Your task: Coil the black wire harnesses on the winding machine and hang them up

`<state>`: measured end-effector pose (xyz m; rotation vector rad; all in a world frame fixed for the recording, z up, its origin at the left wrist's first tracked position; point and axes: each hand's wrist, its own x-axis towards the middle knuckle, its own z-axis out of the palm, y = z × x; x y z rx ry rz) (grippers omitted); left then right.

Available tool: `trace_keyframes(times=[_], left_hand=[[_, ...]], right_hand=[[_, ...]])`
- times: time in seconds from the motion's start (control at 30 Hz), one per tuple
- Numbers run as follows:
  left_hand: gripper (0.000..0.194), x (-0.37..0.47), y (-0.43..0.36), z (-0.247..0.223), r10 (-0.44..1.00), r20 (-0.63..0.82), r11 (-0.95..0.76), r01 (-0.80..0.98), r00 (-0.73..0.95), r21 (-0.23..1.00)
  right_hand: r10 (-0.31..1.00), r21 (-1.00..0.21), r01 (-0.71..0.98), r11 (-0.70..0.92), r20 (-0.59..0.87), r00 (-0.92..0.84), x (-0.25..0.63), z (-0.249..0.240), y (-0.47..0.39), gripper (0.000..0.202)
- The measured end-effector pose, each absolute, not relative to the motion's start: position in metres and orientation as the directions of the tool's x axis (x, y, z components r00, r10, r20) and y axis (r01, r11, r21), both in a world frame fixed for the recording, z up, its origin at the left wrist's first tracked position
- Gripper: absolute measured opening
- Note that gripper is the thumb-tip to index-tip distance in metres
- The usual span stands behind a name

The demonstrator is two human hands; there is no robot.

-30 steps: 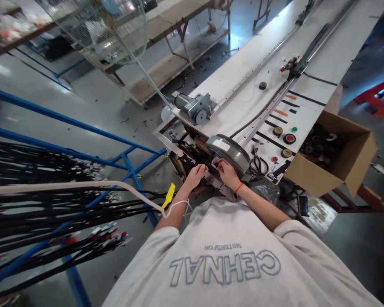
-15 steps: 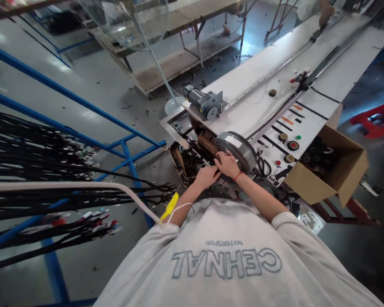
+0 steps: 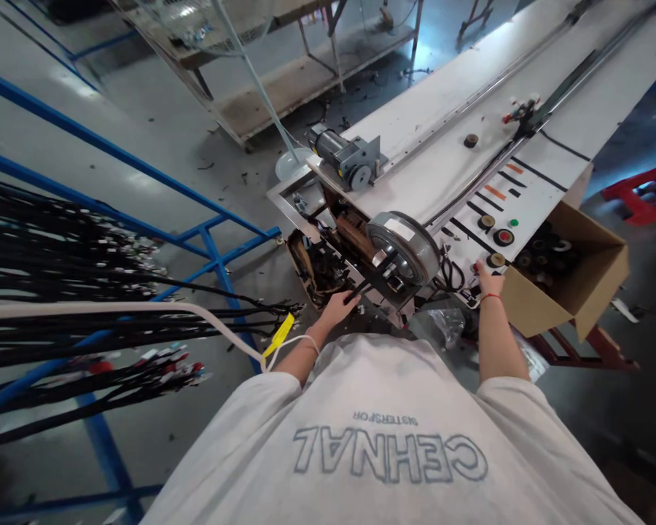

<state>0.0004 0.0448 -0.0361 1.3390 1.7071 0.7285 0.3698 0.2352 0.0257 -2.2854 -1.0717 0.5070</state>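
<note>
My left hand (image 3: 339,308) is closed on the end of a black wire bundle (image 3: 367,279). The bundle runs up to the round grey ring of a wrapping machine (image 3: 410,244). At the front of the white bench, my right hand (image 3: 490,282) reaches onto the panel with its fingers stretched out. Its fingertips are at a red button (image 3: 475,267), beside a tape roll (image 3: 496,259); whether they press the button is too small to tell. A looped black cable (image 3: 451,275) lies between the ring and the right hand.
An open cardboard box (image 3: 584,292) of dark rolls stands at the right. A motor (image 3: 339,149) sits at the bench's left end. Many black wire bundles hang on a blue rack (image 3: 219,266) at left. A clamp (image 3: 522,117) stands farther along the white bench (image 3: 442,157).
My hands, together at the ring before, have parted. The right moved right to the panel buttons; the left drew slightly back and left, and the black bundle in it now shows.
</note>
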Motion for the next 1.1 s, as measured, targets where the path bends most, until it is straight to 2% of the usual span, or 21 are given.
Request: trace_keyframes(times=[0.07,0.13,0.23,0.3,0.4,0.47,0.57,0.63,0.73,0.97,1.1], left_hand=[[0.048,0.001,0.04,-0.032,0.944,-0.327,0.319,0.392,-0.048,0.863],[0.051,0.001,0.04,-0.027,0.901,-0.423,0.377,0.309,0.098,0.873],[0.049,0.0,0.043,-0.019,0.857,-0.46,0.39,0.292,0.231,0.873],[0.045,-0.001,0.04,-0.01,0.89,-0.421,0.329,0.393,0.176,0.859],[0.037,0.001,0.027,0.005,0.953,-0.304,0.251,0.605,-0.015,0.756],[0.033,0.007,0.019,0.015,0.958,-0.257,0.271,0.703,-0.129,0.657],[0.029,0.022,0.02,0.027,0.935,-0.291,0.332,0.796,-0.204,0.507],[0.028,0.03,0.029,0.031,0.921,-0.303,0.368,0.807,-0.246,0.463],[0.026,0.038,0.046,0.031,0.916,-0.291,0.392,0.779,-0.278,0.489],[0.025,0.027,0.073,0.0,0.948,-0.233,0.312,0.785,-0.218,0.536],[0.021,-0.002,0.065,-0.033,0.907,-0.419,0.311,0.756,-0.054,0.576]], right_hand=[[0.755,-0.618,0.532,-0.579,-0.16,0.636,0.373,0.009,0.234,0.073],[0.713,-0.596,0.495,-0.632,-0.196,0.674,0.375,-0.005,0.231,0.084],[0.677,-0.568,0.484,-0.665,-0.187,0.712,0.378,-0.016,0.23,0.09],[0.67,-0.562,0.488,-0.668,-0.169,0.723,0.378,-0.018,0.231,0.091],[0.664,-0.569,0.481,-0.667,-0.16,0.731,0.377,-0.018,0.232,0.087],[0.666,-0.574,0.481,-0.663,-0.158,0.729,0.376,-0.018,0.231,0.087],[0.672,-0.57,0.486,-0.662,-0.166,0.722,0.376,-0.018,0.231,0.088],[0.668,-0.569,0.477,-0.67,-0.181,0.722,0.377,-0.018,0.231,0.089],[0.669,-0.574,0.474,-0.668,-0.183,0.721,0.378,-0.02,0.232,0.092],[0.683,-0.57,0.499,-0.653,-0.159,0.713,0.376,-0.018,0.229,0.091],[0.684,-0.576,0.497,-0.65,-0.157,0.712,0.375,-0.017,0.228,0.09]])
